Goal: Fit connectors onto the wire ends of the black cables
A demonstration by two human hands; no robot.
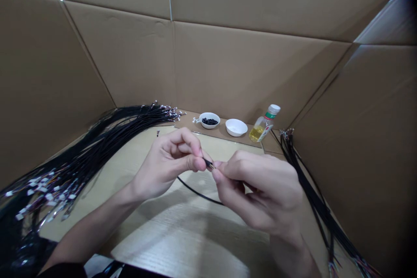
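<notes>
Over the middle of the table, my left hand (176, 156) pinches a small black sleeve-like piece (207, 163) between thumb and fingertips. Thin wire ends (212, 166) come out of its right side. My right hand (257, 186) is closed on those wire ends with thumb and forefinger, and the fingertips of both hands nearly meet. A black cable (198, 193) curves below and behind the hands; where it joins the held piece is hidden. Most of what lies inside the right-hand pinch is covered by the fingers.
Black cables with white connectors (120, 134) lie along the left. At the back stand a white bowl of small black pieces (209, 120), another white bowl (236, 128) and a bottle of yellow liquid (263, 124). More black cables (312, 195) run along the right. Cardboard walls (260, 65) surround the table.
</notes>
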